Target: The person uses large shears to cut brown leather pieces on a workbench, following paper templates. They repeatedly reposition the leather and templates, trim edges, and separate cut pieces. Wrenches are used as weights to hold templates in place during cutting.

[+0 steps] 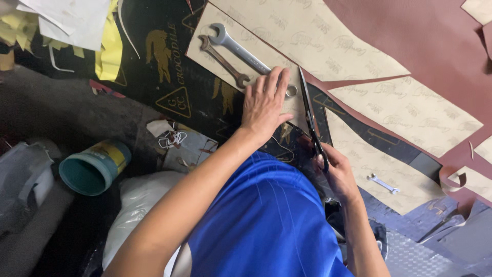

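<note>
Cutting a paper pattern on maroon sheet.
Left hand [264, 102] pressing flat, fingers spread, on pattern [241, 38] beside two wrenches [233, 51]; right hand [335, 172] gripping scissors [310, 115] along pattern's edge.

Your scissors [311, 119] are long and dark-bladed, gripped at the handles by your right hand [335, 172], blades pointing away from you along the edge of the beige paper pattern [233, 43]. That pattern lies flat on the dark red leather sheet [410, 36], pressed down by your flat left hand [264, 102], two wrenches [230, 54] resting on it.
</note>
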